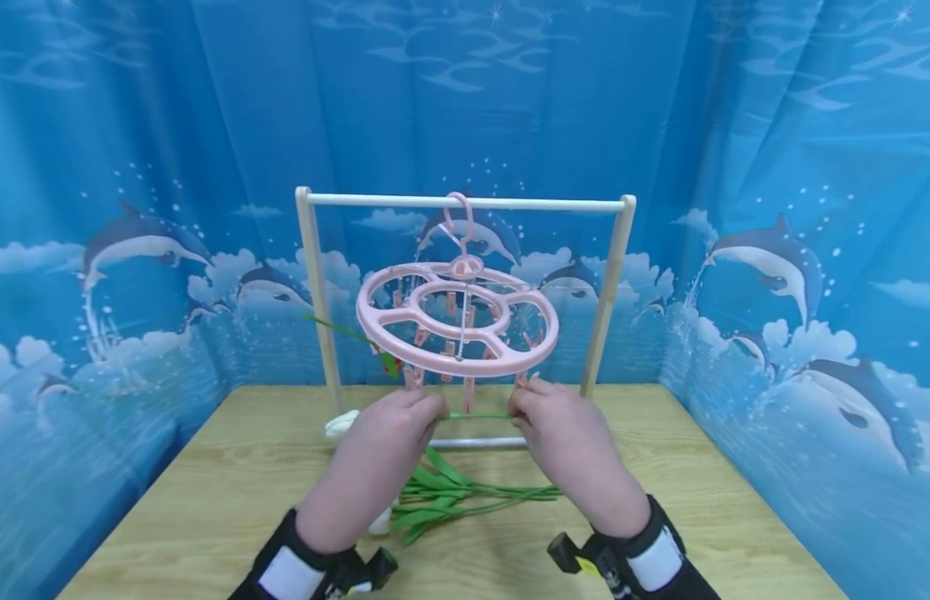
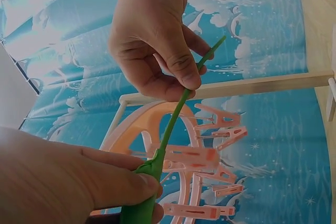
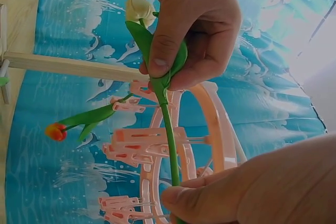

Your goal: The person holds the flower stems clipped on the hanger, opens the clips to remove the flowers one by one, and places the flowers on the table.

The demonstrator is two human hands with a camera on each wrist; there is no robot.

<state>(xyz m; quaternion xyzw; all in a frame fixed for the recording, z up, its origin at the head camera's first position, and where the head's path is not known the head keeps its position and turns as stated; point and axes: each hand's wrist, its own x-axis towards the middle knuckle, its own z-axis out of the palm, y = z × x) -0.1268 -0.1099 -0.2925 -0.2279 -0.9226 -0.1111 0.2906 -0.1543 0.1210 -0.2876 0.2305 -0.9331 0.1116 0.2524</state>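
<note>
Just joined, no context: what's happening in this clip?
A person holds one artificial flower stem level between both hands, the left hand near the white bud end and the right hand at the other, just under the pink clip hanger on the wooden rack. One orange-tipped flower already hangs clipped; more stems lie on the table.

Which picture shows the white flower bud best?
The right wrist view: the white flower bud shows close up, just above the left hand pinching its green stem. The head view shows only a small white blob beside that hand. The left wrist view doesn't show it.
</note>
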